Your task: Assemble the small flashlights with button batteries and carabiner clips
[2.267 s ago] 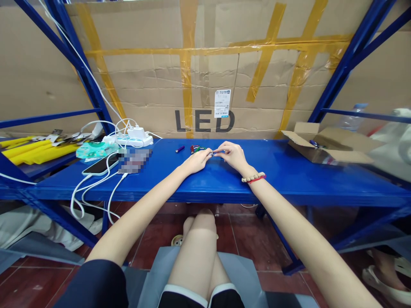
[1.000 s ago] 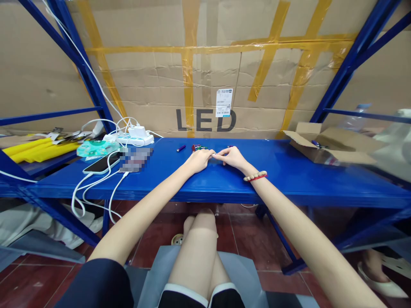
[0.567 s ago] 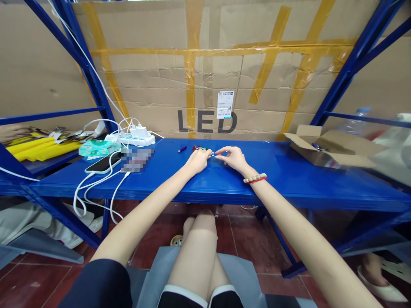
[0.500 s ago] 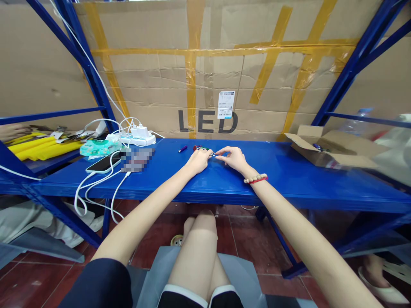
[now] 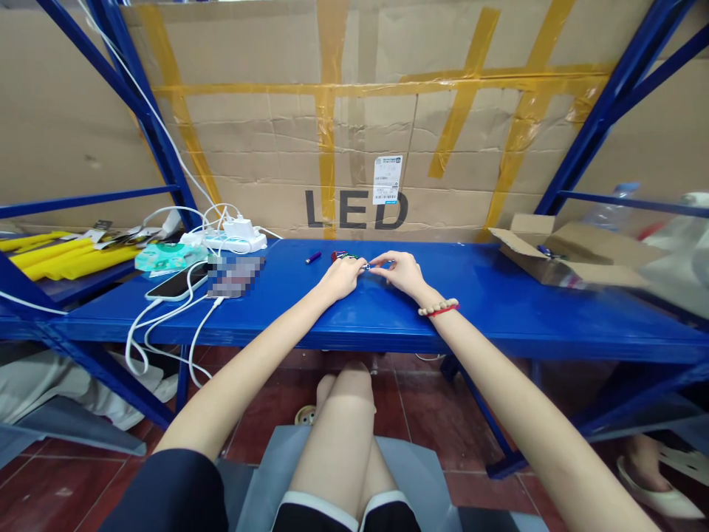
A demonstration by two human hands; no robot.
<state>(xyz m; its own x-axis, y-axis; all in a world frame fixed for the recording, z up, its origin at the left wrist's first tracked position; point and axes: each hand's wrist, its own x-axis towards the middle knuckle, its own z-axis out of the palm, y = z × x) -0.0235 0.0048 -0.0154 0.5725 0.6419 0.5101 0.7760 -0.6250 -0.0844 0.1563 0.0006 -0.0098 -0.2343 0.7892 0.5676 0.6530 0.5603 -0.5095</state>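
Note:
Near the middle of the blue table (image 5: 365, 318), my left hand (image 5: 342, 278) has its fingers closed around the end of a small metallic piece (image 5: 366, 267). From the right, the thumb and fingertips of my right hand (image 5: 399, 273) pinch at the same piece, so the two hands almost touch. What exactly the piece is cannot be made out. Just behind my left hand lie small red and green items (image 5: 337, 256), partly hidden by the fingers. A short dark purple cylinder (image 5: 313, 258) rests on the table to their left.
On the left are a phone (image 5: 176, 284), white cables, a power strip (image 5: 235, 240), a teal packet (image 5: 169, 256) and yellow items (image 5: 77, 258). An open cardboard box (image 5: 576, 255) stands at the right. A large carton (image 5: 266, 148) and blue posts rise behind.
The view has shifted slightly. My right fingertips have come a little closer to my left hand and now meet the small metallic piece.

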